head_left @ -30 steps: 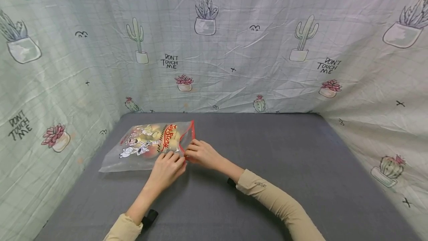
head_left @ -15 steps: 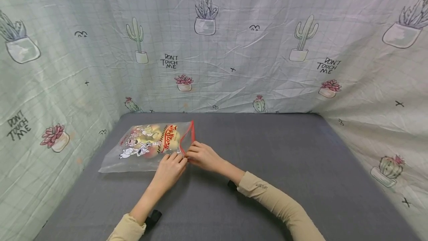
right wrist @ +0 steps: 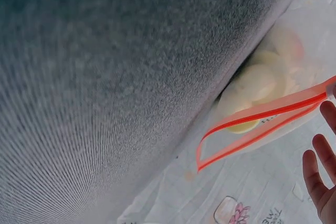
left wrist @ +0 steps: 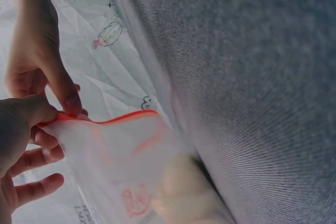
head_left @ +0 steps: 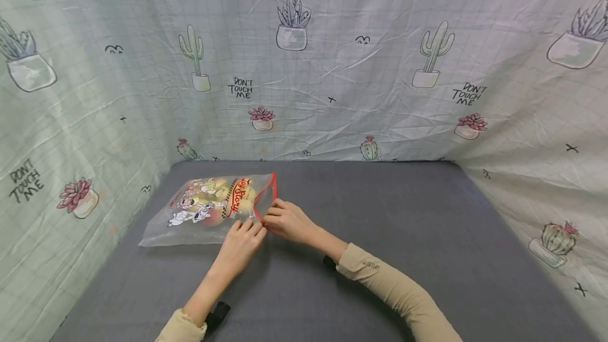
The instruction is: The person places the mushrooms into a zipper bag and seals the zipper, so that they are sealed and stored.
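A translucent zip bag (head_left: 157, 228) with cartoon print and red lettering lies on its side at the table's left. Several round yellow and reddish things show blurred through its plastic. Its red zip strip (right wrist: 265, 111) faces right, with the far part of the mouth gaping. My left hand (head_left: 242, 241) pinches the near corner of the mouth, thumb on the strip in the left wrist view. Right beside it, my right hand (head_left: 290, 222) pinches the strip between thumb and fingers. In the right wrist view only some outstretched fingers (right wrist: 313, 174) of that hand show; its pinch is mostly out of frame.
A dark grey cloth covers the table (head_left: 380, 215). Behind and along both sides hangs a pale curtain (head_left: 332, 67) printed with cacti and potted plants. Dark straps with small black boxes (head_left: 218, 314) sit under the wrists.
My left hand has shifted slightly right along the bag's near edge, closer to the right hand. My right hand has barely moved, and the far part of the mouth still gapes.
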`<state>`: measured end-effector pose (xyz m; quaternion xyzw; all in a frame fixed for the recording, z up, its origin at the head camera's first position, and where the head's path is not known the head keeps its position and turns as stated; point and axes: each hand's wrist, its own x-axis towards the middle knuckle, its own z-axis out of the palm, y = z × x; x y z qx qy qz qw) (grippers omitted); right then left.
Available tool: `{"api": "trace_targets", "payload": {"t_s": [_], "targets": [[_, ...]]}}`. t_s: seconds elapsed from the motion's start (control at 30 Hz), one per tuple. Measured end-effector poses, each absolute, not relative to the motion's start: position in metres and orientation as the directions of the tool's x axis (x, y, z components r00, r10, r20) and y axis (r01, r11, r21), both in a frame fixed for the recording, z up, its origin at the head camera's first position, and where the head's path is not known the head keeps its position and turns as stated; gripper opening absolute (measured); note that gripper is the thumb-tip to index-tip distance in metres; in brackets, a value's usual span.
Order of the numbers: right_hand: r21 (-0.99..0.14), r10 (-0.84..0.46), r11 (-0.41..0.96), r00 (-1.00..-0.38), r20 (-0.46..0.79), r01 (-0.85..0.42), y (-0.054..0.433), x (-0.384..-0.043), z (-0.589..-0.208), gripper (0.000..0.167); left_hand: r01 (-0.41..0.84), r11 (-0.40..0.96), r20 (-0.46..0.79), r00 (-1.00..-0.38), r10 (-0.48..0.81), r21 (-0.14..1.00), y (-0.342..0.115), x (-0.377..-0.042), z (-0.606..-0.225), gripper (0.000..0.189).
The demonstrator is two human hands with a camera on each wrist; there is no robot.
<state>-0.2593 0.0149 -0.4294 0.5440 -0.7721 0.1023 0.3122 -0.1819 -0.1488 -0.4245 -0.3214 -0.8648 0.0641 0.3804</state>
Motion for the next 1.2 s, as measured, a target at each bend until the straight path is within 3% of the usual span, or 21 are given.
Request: {"api": "trace_targets", "payload": {"t_s": [0.53,1.0,1.2], "targets": [[0.185,-0.765,0.408,-0.224,0.604,-0.894,0.009,-0.269,-0.431,0.013,0.466,0.801,0.578,-0.557,0.596,-0.376,-0.149,-0.173,-0.418,0.007],[0.220,-0.739,0.463,-0.238,0.630,-0.859,0.007,-0.280,-0.440,0.014,0.474,0.798,0.595,-0.538,0.597,-0.373,-0.151,-0.167,-0.419,0.012],[0.223,-0.726,0.488,-0.251,0.640,-0.844,0.007,-0.284,-0.440,0.010,0.476,0.794,0.599,-0.528,0.602,-0.378,-0.152,-0.163,-0.417,0.005]]}}
